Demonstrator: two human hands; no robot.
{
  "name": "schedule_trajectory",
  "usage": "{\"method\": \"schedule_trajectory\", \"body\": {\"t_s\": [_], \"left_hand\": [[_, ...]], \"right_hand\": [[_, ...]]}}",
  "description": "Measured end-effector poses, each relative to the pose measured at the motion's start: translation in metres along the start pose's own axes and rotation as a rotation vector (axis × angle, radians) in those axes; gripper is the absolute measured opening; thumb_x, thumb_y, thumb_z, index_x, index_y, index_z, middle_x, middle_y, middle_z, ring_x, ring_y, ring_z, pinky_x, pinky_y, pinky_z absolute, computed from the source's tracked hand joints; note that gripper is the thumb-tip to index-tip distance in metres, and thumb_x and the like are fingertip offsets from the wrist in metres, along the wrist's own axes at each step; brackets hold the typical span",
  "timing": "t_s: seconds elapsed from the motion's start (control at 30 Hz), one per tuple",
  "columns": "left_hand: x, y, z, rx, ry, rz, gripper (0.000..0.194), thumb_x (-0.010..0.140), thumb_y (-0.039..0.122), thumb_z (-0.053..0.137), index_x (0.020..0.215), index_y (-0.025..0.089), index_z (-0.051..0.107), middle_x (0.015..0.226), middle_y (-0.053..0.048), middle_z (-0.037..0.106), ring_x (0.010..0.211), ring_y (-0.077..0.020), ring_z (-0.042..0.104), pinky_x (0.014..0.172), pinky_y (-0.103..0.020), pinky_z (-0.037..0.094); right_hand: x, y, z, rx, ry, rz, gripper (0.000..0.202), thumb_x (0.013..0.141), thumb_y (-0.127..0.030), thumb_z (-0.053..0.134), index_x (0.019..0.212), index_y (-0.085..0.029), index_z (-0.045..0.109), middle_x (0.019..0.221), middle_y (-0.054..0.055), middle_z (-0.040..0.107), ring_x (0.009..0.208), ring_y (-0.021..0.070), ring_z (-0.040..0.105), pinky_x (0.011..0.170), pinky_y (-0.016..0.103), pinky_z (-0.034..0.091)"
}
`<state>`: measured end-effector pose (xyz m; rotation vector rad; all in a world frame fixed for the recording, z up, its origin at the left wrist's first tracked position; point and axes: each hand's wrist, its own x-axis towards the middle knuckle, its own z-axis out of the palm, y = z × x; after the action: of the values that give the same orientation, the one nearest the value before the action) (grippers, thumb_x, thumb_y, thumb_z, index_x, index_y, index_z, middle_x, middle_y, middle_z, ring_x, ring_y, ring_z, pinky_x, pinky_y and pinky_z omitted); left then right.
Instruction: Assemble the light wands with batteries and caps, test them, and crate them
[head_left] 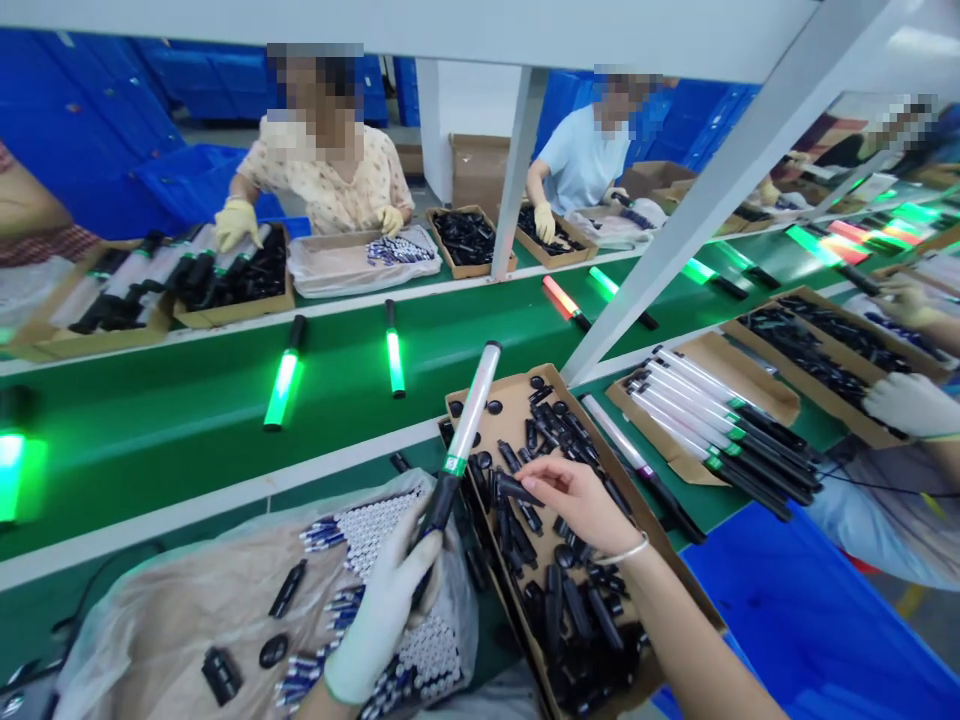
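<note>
My left hand (382,595), in a white glove, is closed around the black handle of a light baton (471,412). The baton has a clear whitish tube and a green band, is unlit, and tilts up and away. My bare right hand (577,495) is over a cardboard box (510,395) of loose black plastic parts, its thumb and fingers pinched on a black plastic part (517,489). Beneath my left hand, a plastic-lined tray (180,560) holds many blue-and-white batteries (379,530) and a few black pieces (289,588).
A green conveyor (202,400) carries lit green and red batons past a slanting white post (675,210). Unlit batons (697,410) lie stacked in a box at right, above a blue bin (802,610). Co-workers sit across the belt, and a gloved co-worker's hand (911,403) is at right.
</note>
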<state>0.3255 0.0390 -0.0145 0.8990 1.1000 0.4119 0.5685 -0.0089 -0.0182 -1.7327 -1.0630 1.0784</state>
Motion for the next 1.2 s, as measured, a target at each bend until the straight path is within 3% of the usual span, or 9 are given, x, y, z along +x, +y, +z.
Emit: {"method": "schedule_trajectory", "body": {"t_s": [0.1,0.2,0.37,0.47,0.53,0.6,0.8,1.03,1.2], "left_hand": [[-0.003,-0.007,0.002,0.005,0.005,0.023,0.078,0.079,0.053,0.062,0.143,0.020,0.032,0.069,0.004,0.055,0.033,-0.0032,0.032,0.028,-0.015,0.024],[-0.009,-0.022,-0.010,0.062,0.076,0.039,0.075,0.080,0.051,0.063,0.141,0.019,0.036,0.066,0.004,0.056,0.033,-0.0045,0.034,0.028,-0.015,0.026],[-0.021,-0.033,-0.025,0.086,0.201,0.053,0.072,0.077,0.049,0.067,0.139,0.025,0.043,0.086,-0.002,0.067,0.039,-0.0068,0.046,0.030,-0.016,0.032],[-0.023,-0.025,-0.023,0.193,0.310,0.130,0.059,0.075,0.046,0.069,0.129,0.025,0.057,0.102,-0.004,0.069,0.075,-0.0156,0.066,0.060,-0.020,0.055],[-0.023,-0.021,-0.022,0.275,0.346,0.194,0.050,0.073,0.044,0.071,0.118,0.024,0.066,0.113,-0.003,0.068,0.109,-0.0222,0.061,0.096,-0.026,0.049],[-0.021,-0.019,-0.022,0.317,0.356,0.200,0.050,0.072,0.046,0.070,0.115,0.023,0.067,0.120,-0.003,0.066,0.127,-0.0261,0.049,0.111,-0.033,0.036],[-0.015,-0.029,-0.022,0.272,0.330,0.144,0.058,0.071,0.049,0.071,0.122,0.023,0.063,0.130,-0.004,0.061,0.129,-0.0255,0.048,0.114,-0.033,0.031],[-0.019,-0.019,-0.006,0.203,0.326,0.114,0.051,0.068,0.040,0.074,0.114,0.021,0.068,0.119,-0.007,0.067,0.125,-0.0256,0.052,0.110,-0.033,0.037],[-0.022,-0.017,-0.008,0.216,0.369,0.132,0.046,0.070,0.043,0.072,0.111,0.023,0.070,0.120,-0.005,0.067,0.127,-0.0262,0.050,0.115,-0.038,0.030]], "right_hand": [[-0.008,0.024,0.003,-0.245,0.067,-0.047,0.026,0.087,-0.038,0.055,0.095,-0.022,0.073,0.088,0.005,0.073,0.079,0.0216,0.067,0.075,0.034,0.054],[-0.009,0.066,-0.017,-0.472,0.145,-0.109,0.032,0.093,-0.035,0.046,0.106,-0.020,0.071,0.106,0.010,0.071,0.099,0.0254,0.065,0.091,0.040,0.051],[0.024,0.116,-0.042,-0.826,0.419,-0.081,0.047,0.092,-0.029,0.045,0.128,-0.002,0.055,0.125,0.024,0.058,0.115,0.0333,0.054,0.099,0.049,0.043],[0.041,0.111,-0.020,-0.917,0.375,-0.033,0.051,0.095,-0.032,0.044,0.139,-0.007,0.045,0.135,0.022,0.051,0.116,0.0340,0.051,0.093,0.049,0.045],[0.036,0.098,0.002,-0.936,0.299,-0.042,0.047,0.097,-0.032,0.041,0.141,-0.015,0.043,0.140,0.017,0.049,0.115,0.0326,0.051,0.089,0.047,0.046],[0.017,0.086,0.019,-0.938,0.192,-0.084,0.045,0.098,-0.028,0.041,0.142,-0.020,0.042,0.141,0.013,0.049,0.115,0.0301,0.052,0.088,0.045,0.045],[-0.044,0.088,0.008,-0.958,0.133,-0.039,0.035,0.093,-0.023,0.052,0.128,-0.027,0.056,0.135,0.009,0.054,0.113,0.0284,0.053,0.080,0.042,0.046],[-0.015,0.092,-0.024,-0.840,0.238,-0.038,0.028,0.090,-0.020,0.054,0.116,-0.026,0.063,0.111,0.006,0.067,0.105,0.0268,0.056,0.074,0.038,0.047],[-0.022,0.092,-0.032,-0.738,0.339,-0.035,0.030,0.090,-0.021,0.052,0.117,-0.025,0.064,0.106,0.008,0.069,0.101,0.0266,0.057,0.075,0.038,0.048]]}}
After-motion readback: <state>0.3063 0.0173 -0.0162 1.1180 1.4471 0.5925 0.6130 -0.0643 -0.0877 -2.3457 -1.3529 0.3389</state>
